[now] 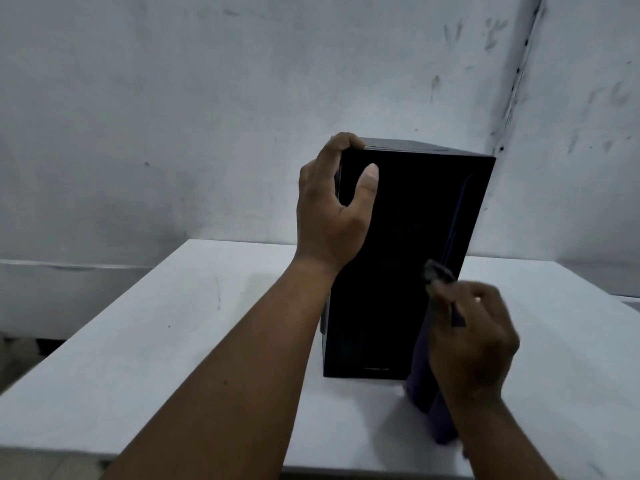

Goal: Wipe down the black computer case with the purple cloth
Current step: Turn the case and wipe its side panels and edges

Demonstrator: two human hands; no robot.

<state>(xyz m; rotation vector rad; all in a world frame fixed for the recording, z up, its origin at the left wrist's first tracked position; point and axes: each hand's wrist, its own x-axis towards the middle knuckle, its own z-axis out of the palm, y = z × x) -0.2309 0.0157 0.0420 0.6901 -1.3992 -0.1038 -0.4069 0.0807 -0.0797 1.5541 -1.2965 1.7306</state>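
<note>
Over on the left there's the white bench, one of it, running wide across the view, its top scuffed with a few faint dark marks. Two bare arms reach in, two hands at work. The left hand is up high on the one black computer case, gripping its upper left corner: fingers curled over the top edge, thumb pressed flat on the near glossy face. The case stands upright on the bench, towards the back and right of centre, tall and narrow, a thin line running down near its right edge and small lettering low on the front that is too tiny to read. Moving right, the right hand is at the case's lower right side, fingers bunched and pinching the one purple cloth, which hangs down in a fold to the bench beside the case's bottom corner. Behind it all, stained grey-white walls meet in a corner at upper right.
</note>
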